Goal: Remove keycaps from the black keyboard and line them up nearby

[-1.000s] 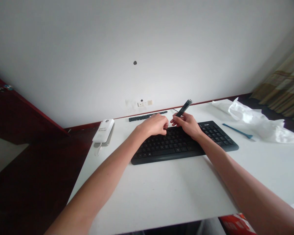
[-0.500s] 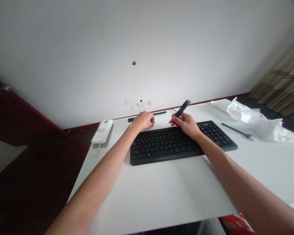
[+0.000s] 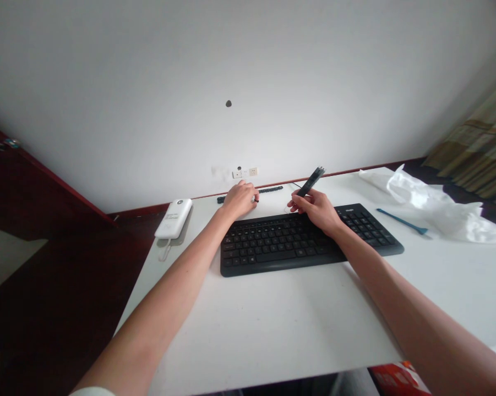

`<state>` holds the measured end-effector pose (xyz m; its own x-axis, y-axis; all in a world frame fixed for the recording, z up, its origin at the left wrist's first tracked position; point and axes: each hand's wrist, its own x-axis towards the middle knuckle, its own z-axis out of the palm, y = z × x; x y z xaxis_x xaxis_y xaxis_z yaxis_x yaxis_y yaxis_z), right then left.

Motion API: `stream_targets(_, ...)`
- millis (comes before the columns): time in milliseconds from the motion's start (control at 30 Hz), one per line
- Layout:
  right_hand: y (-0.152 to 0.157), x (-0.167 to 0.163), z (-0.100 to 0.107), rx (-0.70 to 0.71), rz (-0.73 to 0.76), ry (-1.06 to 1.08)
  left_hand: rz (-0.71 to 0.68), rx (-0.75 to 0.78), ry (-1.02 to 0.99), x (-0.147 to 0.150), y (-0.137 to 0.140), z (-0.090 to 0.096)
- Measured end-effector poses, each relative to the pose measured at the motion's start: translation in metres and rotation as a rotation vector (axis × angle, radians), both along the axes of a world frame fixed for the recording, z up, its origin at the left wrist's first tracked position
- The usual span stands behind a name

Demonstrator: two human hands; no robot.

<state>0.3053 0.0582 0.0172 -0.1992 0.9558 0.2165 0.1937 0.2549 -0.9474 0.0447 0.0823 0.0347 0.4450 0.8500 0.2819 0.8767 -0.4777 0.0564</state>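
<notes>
Head: R hand [image 3: 316, 208] grips slim dk tool [image 3: 312, 181] above flat kybd [image 3: 272, 243].

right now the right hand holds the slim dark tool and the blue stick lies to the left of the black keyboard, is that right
Not quite: the head view shows the blue stick to the right of the black keyboard, not the left. The right hand does hold the slim dark tool.

Keyboard [image 3: 268, 242] on table [image 3: 239, 324], keys [image 3: 271, 190] behind it along far edge, power bank [image 3: 174, 220] at left, tool [image 3: 400, 220] right of keyboard, bag [image 3: 437, 212] right of tool.
</notes>
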Motion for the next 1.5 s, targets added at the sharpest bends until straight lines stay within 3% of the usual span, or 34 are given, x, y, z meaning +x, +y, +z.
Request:
stream_targets(533, 0.002, 0.001, -0.003, 0.034, -0.010, -0.050, 0.055, 0.061, -0.043, 0.000, 0.006, -0.012)
stream_targets(767, 0.001, 0.001, -0.001, 0.023, -0.016, -0.042, 0.109, 0.102, -0.070, 0.003, 0.001, -0.009)
stream_targets(1500, 0.000, 0.000, 0.000, 0.016, -0.003, -0.022, 0.110, 0.121, -0.081, 0.003, -0.002, -0.015)
